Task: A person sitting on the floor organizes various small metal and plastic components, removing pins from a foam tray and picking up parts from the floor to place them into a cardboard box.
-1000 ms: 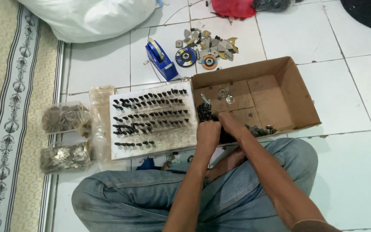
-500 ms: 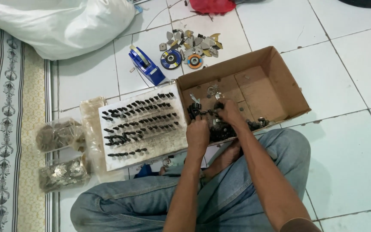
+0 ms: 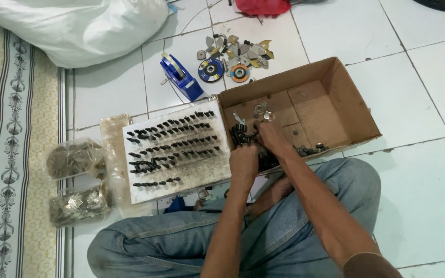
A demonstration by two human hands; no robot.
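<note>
Both hands at near-left corner of cardboard box (image 3: 336, 98): left hand (image 3: 243, 160) and right hand (image 3: 270, 138), fingers pinching dark bolts (image 3: 240, 135). Risk: loose grip scatters bolts across tile floor (image 3: 428, 195).

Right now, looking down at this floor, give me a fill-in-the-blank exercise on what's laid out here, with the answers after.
1. Both hands, the left hand and the right hand, reach into the cardboard ____.
2. Rows of small dark bolts lie on a white ____.
3. The tape dispenser beyond the bolts is ____ in colour.
4. Two clear bags of metal parts lie beside a patterned ____.

Answers: box; board; blue; rug
</note>
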